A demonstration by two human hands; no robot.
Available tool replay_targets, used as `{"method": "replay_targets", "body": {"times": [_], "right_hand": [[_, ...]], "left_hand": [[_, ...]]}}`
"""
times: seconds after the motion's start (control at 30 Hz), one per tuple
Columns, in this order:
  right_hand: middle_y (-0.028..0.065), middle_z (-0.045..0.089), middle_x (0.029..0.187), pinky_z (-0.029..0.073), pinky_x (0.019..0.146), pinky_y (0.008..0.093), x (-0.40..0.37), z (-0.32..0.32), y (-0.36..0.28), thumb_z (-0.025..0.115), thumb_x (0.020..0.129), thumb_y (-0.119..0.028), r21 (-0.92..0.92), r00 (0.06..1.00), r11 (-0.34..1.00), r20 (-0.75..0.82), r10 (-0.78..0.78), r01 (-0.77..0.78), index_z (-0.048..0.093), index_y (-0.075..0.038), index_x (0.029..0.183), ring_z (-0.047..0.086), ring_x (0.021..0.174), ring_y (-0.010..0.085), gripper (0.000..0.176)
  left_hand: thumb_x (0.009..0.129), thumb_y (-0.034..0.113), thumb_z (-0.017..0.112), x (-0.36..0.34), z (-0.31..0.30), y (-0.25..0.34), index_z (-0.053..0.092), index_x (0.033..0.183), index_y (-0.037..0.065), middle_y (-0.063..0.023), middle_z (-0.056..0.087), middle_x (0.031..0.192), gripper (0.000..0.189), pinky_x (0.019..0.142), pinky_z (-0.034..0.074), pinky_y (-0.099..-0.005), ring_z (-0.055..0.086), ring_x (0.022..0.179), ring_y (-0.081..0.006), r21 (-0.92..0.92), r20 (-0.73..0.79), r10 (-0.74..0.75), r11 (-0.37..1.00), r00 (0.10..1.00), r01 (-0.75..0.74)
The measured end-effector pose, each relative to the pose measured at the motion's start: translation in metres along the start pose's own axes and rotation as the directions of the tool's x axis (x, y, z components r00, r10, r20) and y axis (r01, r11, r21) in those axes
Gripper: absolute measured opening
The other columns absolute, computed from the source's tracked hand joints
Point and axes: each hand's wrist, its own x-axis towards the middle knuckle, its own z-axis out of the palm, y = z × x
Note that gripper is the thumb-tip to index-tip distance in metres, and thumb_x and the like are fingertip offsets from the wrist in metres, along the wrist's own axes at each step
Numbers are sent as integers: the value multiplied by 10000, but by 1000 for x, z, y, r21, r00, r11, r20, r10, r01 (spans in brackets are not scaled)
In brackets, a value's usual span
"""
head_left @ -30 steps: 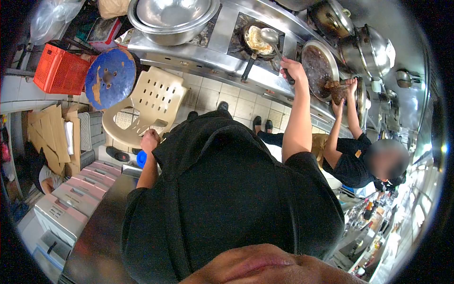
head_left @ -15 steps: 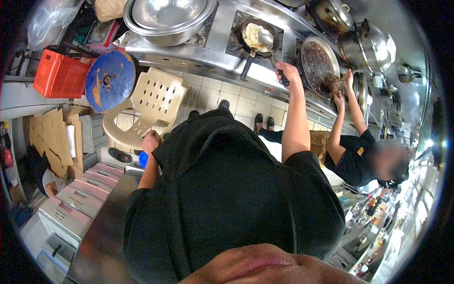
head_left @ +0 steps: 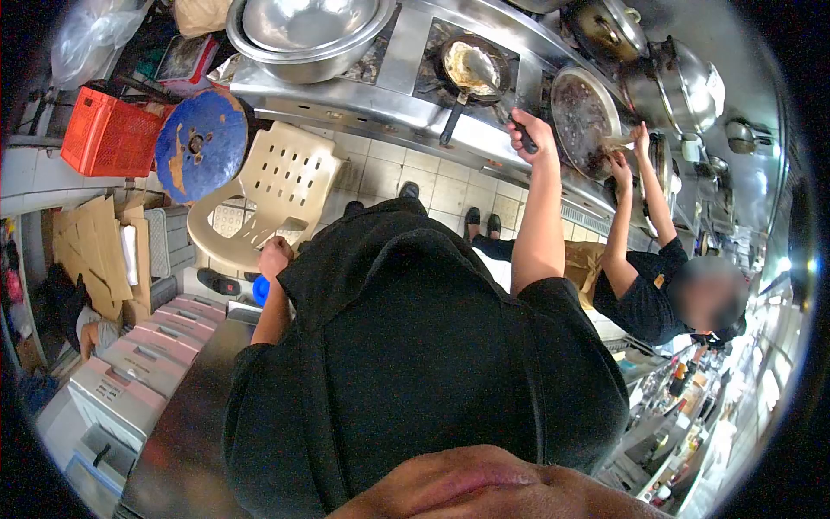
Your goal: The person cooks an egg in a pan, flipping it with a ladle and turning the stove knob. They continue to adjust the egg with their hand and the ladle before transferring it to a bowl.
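My right hand (head_left: 531, 137) is closed around the black handle of a metal spatula (head_left: 485, 69). Its head reaches into a small dark frying pan (head_left: 451, 82) on the stove. Pale yellow and browned food, like an egg (head_left: 461, 62), lies in the pan. The pan's black handle points toward me, untouched. Low at my left side, my left hand (head_left: 275, 258) is curled closed beside the beige plastic chair (head_left: 285, 173); what it holds, if anything, is hidden.
Large steel bowls (head_left: 311, 65) stand left of the pan. To the right, a co-worker (head_left: 644, 290) has both hands at a wide round pan (head_left: 581, 117). A blue round stool top (head_left: 201, 145), red crate (head_left: 108, 134) and pale drawer units (head_left: 117, 389) stand at left.
My right hand has shifted slightly right and the spatula has moved with it across the food. The co-worker's hands have moved slightly over the round pan. My left hand stays put.
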Motion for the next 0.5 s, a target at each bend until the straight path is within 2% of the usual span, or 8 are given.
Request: {"method": "replay_targets", "body": {"times": [0.1,0.2,0.3,0.37,0.5], "right_hand": [[44,552,698,314,359,212,-12,-7,-5,605,941,-197,22,999,1000,31,-23,22,535,-105,1016,440,451,77,138],[43,547,699,314,361,205,-11,-16,5,597,949,-198,134,996,990,81,22,-33,531,-109,1022,437,450,77,133],[26,566,682,349,364,212,-7,-15,22,589,950,-205,148,998,989,63,16,-25,519,-101,905,454,460,70,133],[27,548,682,345,367,217,-4,-15,27,582,959,-220,195,995,978,88,50,-66,510,-109,949,448,459,76,133],[37,525,693,313,372,210,-2,-14,34,559,973,-207,254,995,964,77,59,-77,497,-111,1062,425,463,81,145]], "left_hand": [[822,217,585,2,1,-1,721,881,162,-125,690,904,158,725,521,-448,667,818,-337,5,21,-22,1000,1000,22],[827,222,582,4,7,-4,721,878,164,-126,692,892,158,725,521,-451,667,813,-338,17,-3,-23,1000,1000,23],[830,234,578,2,0,3,720,878,162,-127,693,892,167,734,523,-451,667,818,-338,42,16,-37,998,999,36],[831,244,576,3,-5,7,720,877,159,-128,693,900,173,743,524,-448,668,827,-336,41,51,-64,997,997,62],[829,249,575,4,2,-3,720,883,158,-121,694,924,180,752,525,-441,668,852,-329,17,33,-3,1000,999,3]]}}
